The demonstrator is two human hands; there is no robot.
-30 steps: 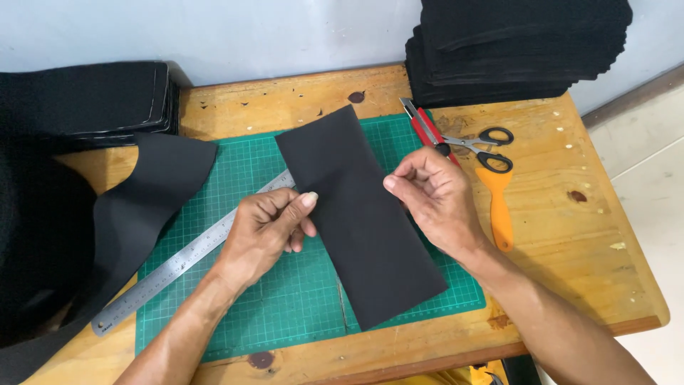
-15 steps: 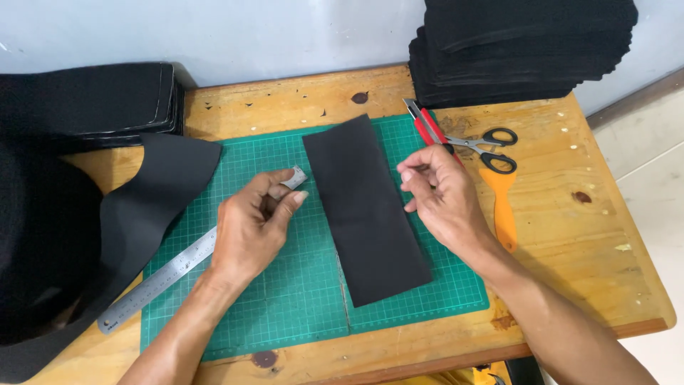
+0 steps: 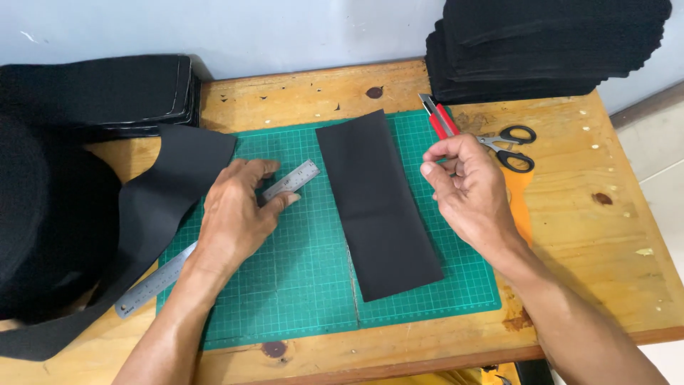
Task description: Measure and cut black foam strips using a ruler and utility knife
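A craft workshop: green cutting mat (image 3: 299,271), steel ruler (image 3: 164,278), stacked black sheets (image 3: 541,43).

No packages, labels, signs or screens appear in the head view. The only printed markings are the white grid lines on the green cutting mat (image 3: 306,278) lying on the wooden worktop (image 3: 605,242) and the graduations along the steel ruler (image 3: 160,278) that crosses the mat's left part.
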